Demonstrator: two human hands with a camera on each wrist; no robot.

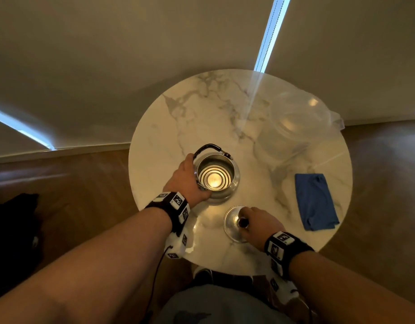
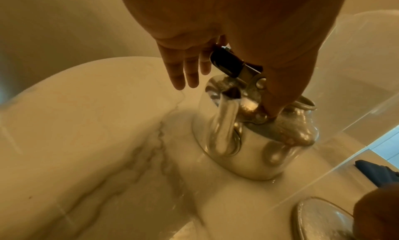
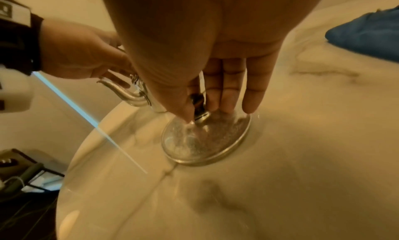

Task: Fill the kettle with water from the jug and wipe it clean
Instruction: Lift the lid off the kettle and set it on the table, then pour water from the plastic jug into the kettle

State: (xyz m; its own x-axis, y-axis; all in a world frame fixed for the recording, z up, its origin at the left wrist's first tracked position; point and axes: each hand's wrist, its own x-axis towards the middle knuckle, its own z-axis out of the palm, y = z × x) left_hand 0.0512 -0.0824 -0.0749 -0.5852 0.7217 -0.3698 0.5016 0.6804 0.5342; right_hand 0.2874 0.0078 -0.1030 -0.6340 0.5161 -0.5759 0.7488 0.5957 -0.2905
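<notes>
The steel kettle stands uncovered at the middle of the round marble table, its black handle tipped back. My left hand lies against its left side. In the left wrist view the thumb presses on the kettle's shoulder and the fingers hang straight. The lid lies flat on the table in front of the kettle. My right hand pinches the lid's knob between thumb and forefinger, the other fingers straight against the lid. A clear jug stands at the back right.
A folded blue cloth lies on the table's right side, also seen in the right wrist view. Wooden floor surrounds the table, and a dark object sits on the floor at the left. My legs are just below the near table edge.
</notes>
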